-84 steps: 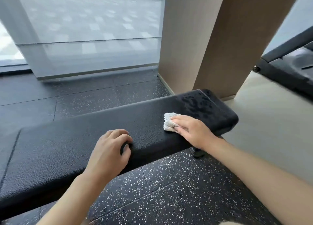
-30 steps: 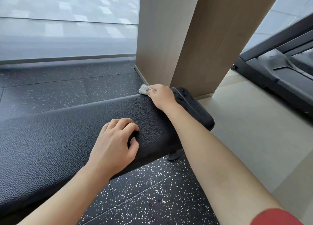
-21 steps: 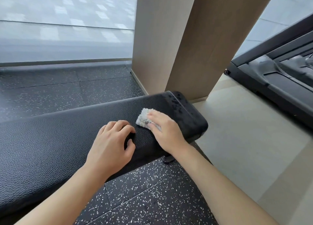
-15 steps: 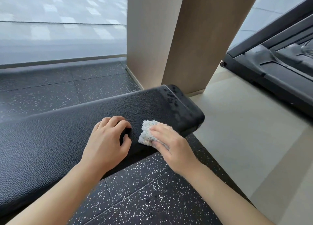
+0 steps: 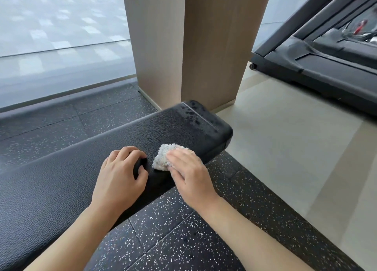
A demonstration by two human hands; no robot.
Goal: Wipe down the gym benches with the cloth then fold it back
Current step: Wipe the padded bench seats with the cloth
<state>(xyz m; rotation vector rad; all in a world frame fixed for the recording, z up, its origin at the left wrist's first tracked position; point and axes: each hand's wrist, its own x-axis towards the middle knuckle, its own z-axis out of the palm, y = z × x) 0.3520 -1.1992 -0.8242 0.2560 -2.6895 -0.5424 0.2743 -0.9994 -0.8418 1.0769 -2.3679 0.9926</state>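
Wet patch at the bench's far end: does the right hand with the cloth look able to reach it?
Probably yes: the right hand presses the cloth on the bench, and bare padding leads to the droplets.

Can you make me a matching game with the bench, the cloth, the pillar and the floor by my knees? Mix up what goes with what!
Things:
1. bench
2. cloth
3. pillar
4. floor

Descriptions:
A. black with white speckles
B. pale and fluffy, under the right hand
C. tan, standing behind the bench end
D. black padded top, wet drops at the far end

Pairs: 1-D, 2-B, 3-C, 4-A
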